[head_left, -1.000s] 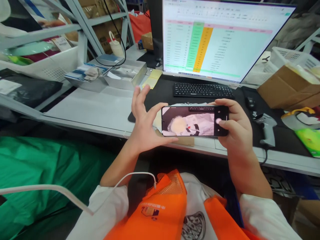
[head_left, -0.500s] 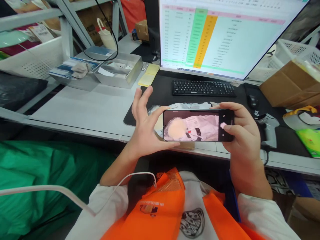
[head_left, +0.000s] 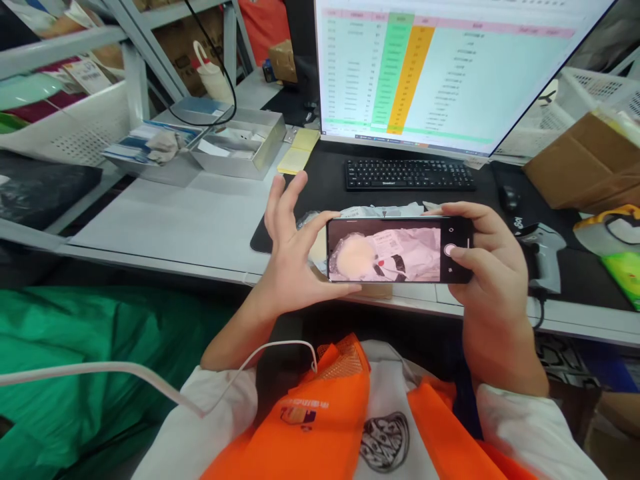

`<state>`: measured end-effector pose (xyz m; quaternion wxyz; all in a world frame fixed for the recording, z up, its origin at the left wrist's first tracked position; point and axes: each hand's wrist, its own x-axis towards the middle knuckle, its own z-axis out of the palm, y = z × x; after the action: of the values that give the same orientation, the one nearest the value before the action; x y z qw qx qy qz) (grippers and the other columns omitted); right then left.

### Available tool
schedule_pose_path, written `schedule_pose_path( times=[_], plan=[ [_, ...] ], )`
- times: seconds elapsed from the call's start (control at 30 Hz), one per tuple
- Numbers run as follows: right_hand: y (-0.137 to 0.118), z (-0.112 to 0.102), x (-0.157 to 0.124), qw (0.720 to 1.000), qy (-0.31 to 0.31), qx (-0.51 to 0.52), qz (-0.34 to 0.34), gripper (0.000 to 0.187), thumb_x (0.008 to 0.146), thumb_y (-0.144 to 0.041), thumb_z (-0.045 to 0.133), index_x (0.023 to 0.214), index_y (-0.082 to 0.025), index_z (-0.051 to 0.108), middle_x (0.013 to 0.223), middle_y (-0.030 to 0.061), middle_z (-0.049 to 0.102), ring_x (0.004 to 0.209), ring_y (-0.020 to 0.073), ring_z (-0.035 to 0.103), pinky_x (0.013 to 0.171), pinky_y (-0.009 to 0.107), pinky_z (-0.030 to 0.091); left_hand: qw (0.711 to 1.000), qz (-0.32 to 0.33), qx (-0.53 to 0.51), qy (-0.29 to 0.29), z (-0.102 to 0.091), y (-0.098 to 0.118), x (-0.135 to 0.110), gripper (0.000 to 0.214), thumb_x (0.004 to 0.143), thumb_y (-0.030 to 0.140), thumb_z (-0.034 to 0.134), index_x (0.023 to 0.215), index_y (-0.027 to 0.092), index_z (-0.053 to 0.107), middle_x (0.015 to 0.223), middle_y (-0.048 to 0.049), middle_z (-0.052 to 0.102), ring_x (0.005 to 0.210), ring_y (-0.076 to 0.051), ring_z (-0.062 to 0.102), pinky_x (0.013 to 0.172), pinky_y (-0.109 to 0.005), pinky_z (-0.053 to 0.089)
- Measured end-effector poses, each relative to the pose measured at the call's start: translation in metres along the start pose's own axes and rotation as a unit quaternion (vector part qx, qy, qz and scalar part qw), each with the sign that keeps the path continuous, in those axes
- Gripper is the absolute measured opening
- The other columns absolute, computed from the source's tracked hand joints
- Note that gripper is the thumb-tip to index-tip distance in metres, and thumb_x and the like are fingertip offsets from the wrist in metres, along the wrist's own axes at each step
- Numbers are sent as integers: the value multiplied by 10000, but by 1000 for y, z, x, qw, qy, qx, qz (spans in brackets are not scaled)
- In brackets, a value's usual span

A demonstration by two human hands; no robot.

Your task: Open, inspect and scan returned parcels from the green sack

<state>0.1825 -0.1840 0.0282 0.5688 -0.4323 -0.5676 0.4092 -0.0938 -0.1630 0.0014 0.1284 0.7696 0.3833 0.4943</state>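
A black smartphone [head_left: 385, 251] is held sideways between my two hands, above the desk's front edge. My left hand [head_left: 290, 260] pinches its left end between thumb and index finger, the other fingers raised. My right hand [head_left: 493, 267] grips the right end, with the thumb over the round shutter button on the screen. On the screen is a camera picture of a pale round item and a whitish plastic package. Behind the phone lies a plastic-wrapped package [head_left: 373, 211], mostly hidden by the phone and my hands.
A monitor [head_left: 450, 80] with a spreadsheet stands behind a black keyboard [head_left: 410, 176]. To the right are a mouse [head_left: 509, 197], a grey barcode scanner [head_left: 546, 257] and a cardboard box [head_left: 585, 160]. Open boxes [head_left: 240, 143] and yellow sticky notes [head_left: 299, 151] sit at the left.
My right thumb has shifted slightly on the phone's shutter button. The view has moved a little; both hands keep their hold on the phone.
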Motion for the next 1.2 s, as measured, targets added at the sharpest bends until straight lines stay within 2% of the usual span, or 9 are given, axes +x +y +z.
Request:
schedule_pose_path(
  times=[0.13,0.3,0.47,0.63,0.77,1.0,1.2],
  plan=[
    [-5,1,-1,1000,-10,4,-11,372,840,-228,641,1199,-322,665,1308,33,695,1145,309,697,761,450,641,1000,-6,-22,3,1,1,2,862,527,773,890,1210,289,686,1721,-63,218,1611,-447,-83,1297,-687,20],
    [-8,2,-4,1000,-2,-3,-11,379,836,-219,629,1200,-316,672,1314,41,696,1161,309,692,758,441,640,999,-19,-42,-4,1,3,1,867,526,776,885,1213,284,690,1728,-58,202,1607,-449,-115,1297,-689,24],
    [-11,1,-6,1000,0,-15,-12,353,859,-254,635,1202,-325,680,1328,45,689,1161,318,692,766,455,634,994,-59,-93,1,1,6,1,832,531,761,896,1186,290,693,1720,-47,220,1602,-455,-135,1288,-714,88],
    [-14,2,-6,1000,-1,-4,-7,362,846,-227,631,1192,-321,680,1331,45,691,1178,317,687,789,460,636,987,-91,-132,24,0,10,3,798,518,694,944,1138,260,693,1702,-78,256,1601,-466,-121,1290,-719,70],
    [-14,2,-6,1000,-2,0,-7,362,845,-225,631,1189,-326,676,1341,39,688,1207,321,676,830,480,637,993,-67,-101,7,0,11,3,815,501,707,942,1141,268,695,1707,-71,239,1602,-454,-135,1296,-706,52],
    [-14,1,-6,1000,12,2,3,409,805,-184,617,1183,-329,671,1333,26,694,1196,306,681,821,459,640,998,-28,-63,15,2,9,7,853,497,696,949,1198,282,694,1685,-88,288,1605,-468,-84,1282,-722,-40],
    [-19,1,-5,1000,25,-7,8,392,785,-177,619,1149,-309,677,1277,30,715,1199,297,675,841,443,638,1000,20,-13,0,3,7,7,851,545,728,910,1252,320,670,1711,-57,243,1610,-458,-59,1281,-732,-7]
  ],
)
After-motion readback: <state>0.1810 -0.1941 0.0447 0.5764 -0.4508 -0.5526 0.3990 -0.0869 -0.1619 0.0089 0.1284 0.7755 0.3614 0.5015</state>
